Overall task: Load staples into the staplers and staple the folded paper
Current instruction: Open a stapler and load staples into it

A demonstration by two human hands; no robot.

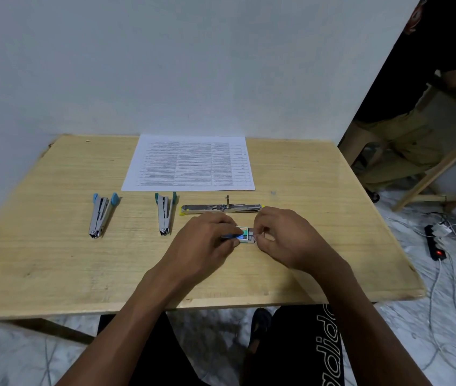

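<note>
– While you held the staple box [244,237] between your hands, just over the front middle of the table [54,260], you were at the loading step. You were getting staples out, and none had reached a stapler, as far as I could judge.

– Agreed. Your left hand [201,242] gripped the box, with its fingers curled round the left end. Your right hand [282,238] pinched at the open right end, fingertips pressed together on something small. I could not tell whether that was a strip of staples or the box's flap.

– To my mind, the next move called for drawing a strip clear without snapping it. You would then have carried it to the yellow stapler [221,208], which lay opened out flat just beyond your hands.

– That would have needed a light pinch and a level drop into its channel. The blue stapler [100,215], well to your left, and the teal stapler [165,214], near your left hand, lay with their arms spread in a V.

– The paper [190,162] lay flat at the back of the table by the wall, well apart from your hands. I saw no fold in it, so folding and stapling looked to be ahead of you.
</note>
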